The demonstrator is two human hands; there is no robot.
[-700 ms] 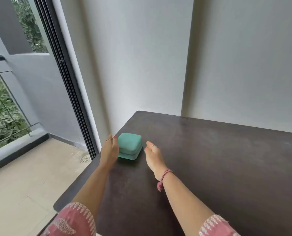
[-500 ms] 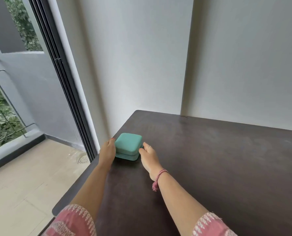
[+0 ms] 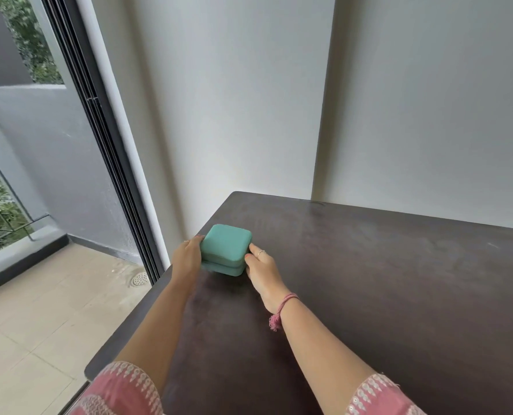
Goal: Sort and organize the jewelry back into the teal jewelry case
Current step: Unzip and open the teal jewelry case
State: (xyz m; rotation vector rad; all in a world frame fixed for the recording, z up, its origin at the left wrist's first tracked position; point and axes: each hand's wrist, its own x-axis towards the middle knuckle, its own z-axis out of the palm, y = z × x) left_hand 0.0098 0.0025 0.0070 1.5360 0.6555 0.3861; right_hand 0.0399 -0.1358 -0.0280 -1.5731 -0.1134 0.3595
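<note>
A small square teal jewelry case (image 3: 226, 246), lid closed, sits near the far left corner of a dark wooden table (image 3: 383, 295). My left hand (image 3: 187, 259) grips its left side, fingers wrapped round the far left edge. My right hand (image 3: 262, 266) holds the right side, thumb on the front corner and fingers along the right edge. Rings are on fingers of both hands. No loose jewelry is in view.
The table's left edge (image 3: 123, 330) drops to a tiled balcony floor (image 3: 39, 319) beside a sliding door frame (image 3: 105, 139). White walls (image 3: 249, 100) stand close behind the table. A pink thread bracelet (image 3: 283, 305) is on my right wrist.
Both hands have closed in from beside the case and now hold its two sides. The case stays at the same spot on the table.
</note>
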